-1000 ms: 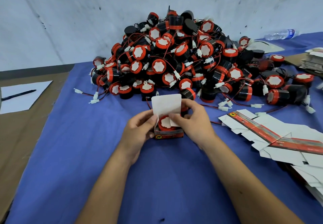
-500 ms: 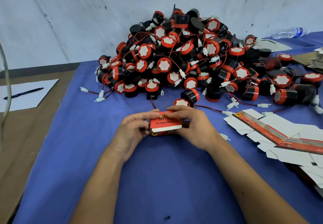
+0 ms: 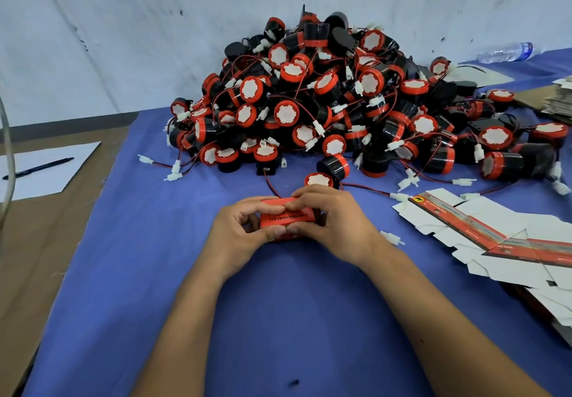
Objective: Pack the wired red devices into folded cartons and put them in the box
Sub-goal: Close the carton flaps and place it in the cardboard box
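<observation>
Head view: we see the left hand (image 3: 238, 235) and right hand (image 3: 328, 226) both pinching one red carton (image 3: 286, 215), flap down, black print, low over the blue cloth (image 3: 154, 273). Right: flat cartons (image 3: 483, 235), uncountable. Behind: pile of black-and-red wired devices (image 3: 340, 112), far too many to count.

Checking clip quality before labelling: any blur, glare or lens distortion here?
Head view: wide-angle bending curves the wall line and table edges; the carton between the left hand and right hand is sharp enough, its print unreadable; lighting soft, no glare.
</observation>
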`<state>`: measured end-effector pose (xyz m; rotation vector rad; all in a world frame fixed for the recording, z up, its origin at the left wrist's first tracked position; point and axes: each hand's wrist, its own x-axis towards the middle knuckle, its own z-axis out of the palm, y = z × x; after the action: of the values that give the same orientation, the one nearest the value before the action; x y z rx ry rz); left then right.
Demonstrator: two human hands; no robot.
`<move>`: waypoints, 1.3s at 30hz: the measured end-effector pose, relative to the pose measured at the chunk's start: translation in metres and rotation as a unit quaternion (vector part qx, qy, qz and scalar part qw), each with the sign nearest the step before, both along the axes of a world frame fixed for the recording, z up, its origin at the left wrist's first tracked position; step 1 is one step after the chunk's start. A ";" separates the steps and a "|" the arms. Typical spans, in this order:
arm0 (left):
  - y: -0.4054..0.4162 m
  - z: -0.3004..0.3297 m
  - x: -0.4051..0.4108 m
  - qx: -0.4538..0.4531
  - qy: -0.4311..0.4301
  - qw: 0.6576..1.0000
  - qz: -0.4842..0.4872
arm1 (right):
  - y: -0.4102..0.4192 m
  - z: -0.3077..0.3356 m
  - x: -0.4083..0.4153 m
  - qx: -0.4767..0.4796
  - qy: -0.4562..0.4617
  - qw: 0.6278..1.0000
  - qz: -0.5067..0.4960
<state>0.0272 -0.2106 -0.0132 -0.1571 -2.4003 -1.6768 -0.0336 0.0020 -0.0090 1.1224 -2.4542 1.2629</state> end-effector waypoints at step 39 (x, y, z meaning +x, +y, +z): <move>0.002 0.001 -0.001 -0.054 -0.007 0.998 0.019 | -0.015 0.008 0.020 0.035 -0.047 0.996 -0.067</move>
<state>0.0258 -0.2084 -0.0119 -0.1159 -2.4895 -1.5382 -0.0136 -0.0131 -0.0012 0.9159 -2.6136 1.2257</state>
